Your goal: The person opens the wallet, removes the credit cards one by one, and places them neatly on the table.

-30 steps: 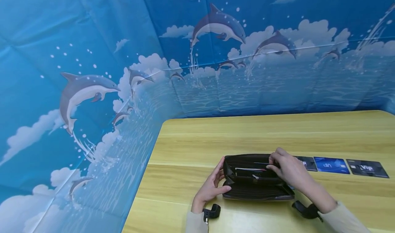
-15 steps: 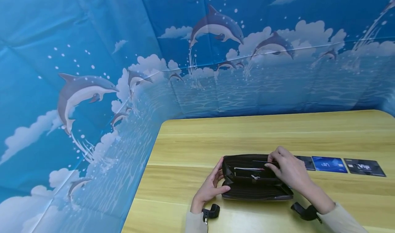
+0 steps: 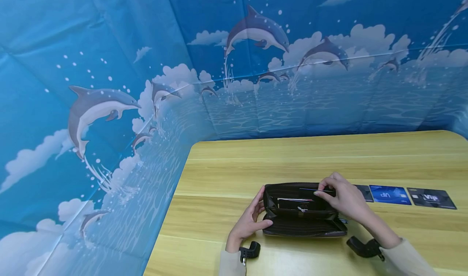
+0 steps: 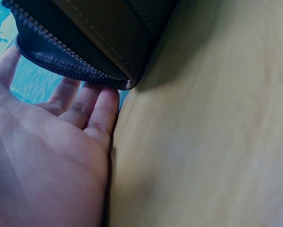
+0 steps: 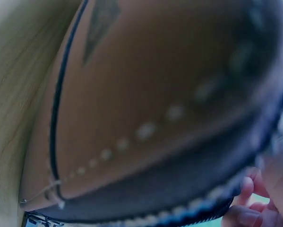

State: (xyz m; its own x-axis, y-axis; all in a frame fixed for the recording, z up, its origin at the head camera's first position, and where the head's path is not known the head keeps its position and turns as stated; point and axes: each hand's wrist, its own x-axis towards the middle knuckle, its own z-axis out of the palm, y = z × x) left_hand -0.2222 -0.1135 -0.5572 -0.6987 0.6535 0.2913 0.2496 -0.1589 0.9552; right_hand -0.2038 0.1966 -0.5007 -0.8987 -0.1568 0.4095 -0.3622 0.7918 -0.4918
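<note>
An unzipped dark brown zip wallet (image 3: 305,227) lies spread on the wooden table, its pockets facing up. My left hand (image 3: 250,223) holds its left end, thumb on the near flap and fingers round the far side. In the left wrist view, fingertips of the left hand (image 4: 51,142) touch the zipped edge. My right hand (image 3: 345,197) pinches a thin dark card (image 3: 306,189) at the wallet's far right pocket; part of the card is hidden by the fingers. Other cards (image 3: 294,199) stick up from the middle pocket, behind a small zip pull (image 3: 302,209).
Right of the wallet lies a row of cards: a dark one partly covered by my hand, a blue card (image 3: 389,195) and a black VIP card (image 3: 431,198). The wooden table (image 3: 234,166) meets a blue dolphin-print sheet (image 3: 175,130) at its left and back edges.
My right hand has risen slightly and shifted a little right, and more of the thin card shows at the far pocket. The left hand keeps its hold on the wallet.
</note>
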